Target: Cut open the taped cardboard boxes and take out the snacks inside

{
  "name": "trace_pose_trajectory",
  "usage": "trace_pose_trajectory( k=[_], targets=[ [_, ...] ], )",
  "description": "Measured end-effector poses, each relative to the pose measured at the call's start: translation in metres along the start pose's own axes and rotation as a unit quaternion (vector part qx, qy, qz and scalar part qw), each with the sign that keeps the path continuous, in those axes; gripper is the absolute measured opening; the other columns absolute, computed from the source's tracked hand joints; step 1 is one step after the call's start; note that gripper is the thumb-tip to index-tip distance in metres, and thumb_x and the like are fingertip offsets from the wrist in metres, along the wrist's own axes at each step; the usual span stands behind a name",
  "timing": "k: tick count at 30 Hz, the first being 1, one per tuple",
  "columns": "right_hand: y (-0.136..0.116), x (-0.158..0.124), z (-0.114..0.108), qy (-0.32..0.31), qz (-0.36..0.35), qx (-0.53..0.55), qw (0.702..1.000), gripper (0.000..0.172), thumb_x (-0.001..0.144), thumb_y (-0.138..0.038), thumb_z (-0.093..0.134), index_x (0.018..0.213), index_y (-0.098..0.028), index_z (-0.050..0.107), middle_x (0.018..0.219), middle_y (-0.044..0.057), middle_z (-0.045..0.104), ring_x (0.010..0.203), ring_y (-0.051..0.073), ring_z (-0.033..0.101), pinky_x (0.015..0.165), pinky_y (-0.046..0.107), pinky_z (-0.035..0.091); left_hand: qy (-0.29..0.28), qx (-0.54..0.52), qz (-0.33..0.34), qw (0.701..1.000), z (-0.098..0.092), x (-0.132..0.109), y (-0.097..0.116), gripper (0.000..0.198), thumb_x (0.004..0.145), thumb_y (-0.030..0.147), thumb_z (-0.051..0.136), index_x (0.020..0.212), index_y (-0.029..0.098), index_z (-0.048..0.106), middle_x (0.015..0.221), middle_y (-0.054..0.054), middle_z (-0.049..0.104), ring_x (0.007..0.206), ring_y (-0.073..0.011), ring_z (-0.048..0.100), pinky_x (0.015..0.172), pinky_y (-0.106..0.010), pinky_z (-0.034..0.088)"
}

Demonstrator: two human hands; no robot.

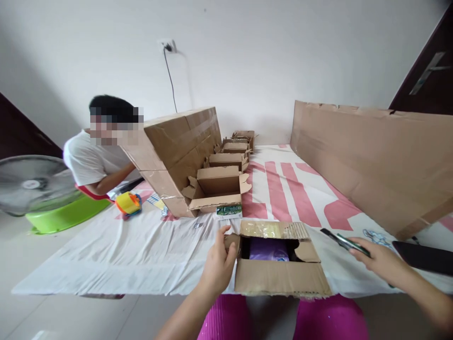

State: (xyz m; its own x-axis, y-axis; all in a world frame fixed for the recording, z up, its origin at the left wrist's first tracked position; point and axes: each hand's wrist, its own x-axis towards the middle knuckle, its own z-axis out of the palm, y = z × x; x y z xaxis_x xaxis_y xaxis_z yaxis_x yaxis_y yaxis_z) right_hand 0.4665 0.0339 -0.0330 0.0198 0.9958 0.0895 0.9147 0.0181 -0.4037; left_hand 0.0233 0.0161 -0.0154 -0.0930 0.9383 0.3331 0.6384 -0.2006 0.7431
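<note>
In front of me at the table's edge sits a small cardboard box [279,278] with its flaps spread, and a purple package [267,249] shows inside. My left hand [219,262] is at the box's left side, thumb and forefinger bent around the small left flap [232,242]. Off to the right of the box, my right hand [377,257] is closed round a green and black utility knife [345,242], whose tip points up and left, above the cloth and apart from the box.
Several open cardboard boxes [218,182] stand in a row beyond, beside stacked cartons [180,141]. A small green box [228,211], a yellow-orange tape dispenser [128,203], a large cardboard panel [368,160] and a black object [423,257] surround them. A person [95,156] sits left.
</note>
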Motion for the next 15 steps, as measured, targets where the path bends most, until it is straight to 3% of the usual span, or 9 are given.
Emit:
trace_pose_trajectory(
  k=[3, 5, 7, 9, 11, 15],
  targets=[
    [0.020, 0.000, 0.047, -0.042, -0.027, 0.002, 0.999, 0.039, 0.086, -0.043, 0.046, 0.109, -0.025, 0.072, 0.106, 0.011, 0.077, 0.100, 0.034, 0.071, 0.083, 0.042, 0.057, 0.055, 0.008, 0.062, 0.997, 0.001, -0.002, -0.012, 0.035, 0.084, 0.015, 0.047, 0.118, 0.019, 0.051, 0.100, -0.007, 0.065, 0.070, -0.0161, 0.065, 0.057, -0.028, 0.051],
    [0.021, 0.002, 0.063, -0.008, -0.054, -0.027, 0.998, 0.038, 0.084, -0.040, 0.048, 0.106, -0.020, 0.072, 0.103, 0.016, 0.076, 0.098, 0.038, 0.070, 0.085, 0.050, 0.055, 0.065, 0.071, 0.132, 0.987, -0.004, -0.001, -0.014, 0.026, 0.081, 0.011, 0.050, 0.101, 0.021, 0.061, 0.111, -0.010, 0.063, 0.088, -0.0212, 0.065, 0.067, -0.034, 0.054],
    [0.005, 0.005, 0.063, 0.048, -0.088, -0.027, 0.995, 0.037, 0.084, -0.041, 0.049, 0.102, -0.018, 0.072, 0.102, 0.019, 0.073, 0.098, 0.039, 0.068, 0.088, 0.054, 0.053, 0.056, 0.130, 0.208, 0.968, -0.013, 0.002, -0.008, 0.022, 0.081, 0.008, 0.050, 0.089, 0.022, 0.065, 0.106, -0.008, 0.066, 0.097, -0.0251, 0.063, 0.080, -0.041, 0.052],
    [-0.031, 0.005, 0.048, 0.102, -0.128, 0.014, 0.986, 0.035, 0.089, -0.043, 0.047, 0.102, -0.020, 0.070, 0.106, 0.017, 0.072, 0.103, 0.036, 0.066, 0.092, 0.052, 0.051, 0.024, 0.122, 0.277, 0.953, -0.020, 0.008, 0.004, 0.025, 0.085, 0.005, 0.047, 0.092, 0.022, 0.065, 0.090, -0.006, 0.069, 0.091, -0.0228, 0.064, 0.081, -0.040, 0.050],
    [-0.081, 0.002, 0.029, 0.106, -0.181, 0.073, 0.975, 0.031, 0.095, -0.040, 0.044, 0.107, -0.022, 0.066, 0.107, 0.012, 0.072, 0.102, 0.029, 0.066, 0.091, 0.044, 0.051, -0.048, 0.096, 0.318, 0.942, -0.023, 0.013, 0.020, 0.025, 0.090, 0.007, 0.044, 0.099, 0.020, 0.063, 0.082, -0.004, 0.070, 0.080, -0.0190, 0.065, 0.075, -0.034, 0.050],
    [-0.176, -0.009, 0.009, -0.066, -0.309, 0.100, 0.943, 0.029, 0.100, -0.032, 0.040, 0.110, -0.023, 0.066, 0.107, 0.007, 0.072, 0.098, 0.021, 0.067, 0.088, 0.033, 0.051, -0.199, 0.228, 0.304, 0.903, -0.011, 0.018, 0.045, 0.016, 0.087, 0.012, 0.051, 0.086, 0.019, 0.066, 0.078, -0.006, 0.071, 0.074, -0.0224, 0.067, 0.073, -0.036, 0.051]
  ],
)
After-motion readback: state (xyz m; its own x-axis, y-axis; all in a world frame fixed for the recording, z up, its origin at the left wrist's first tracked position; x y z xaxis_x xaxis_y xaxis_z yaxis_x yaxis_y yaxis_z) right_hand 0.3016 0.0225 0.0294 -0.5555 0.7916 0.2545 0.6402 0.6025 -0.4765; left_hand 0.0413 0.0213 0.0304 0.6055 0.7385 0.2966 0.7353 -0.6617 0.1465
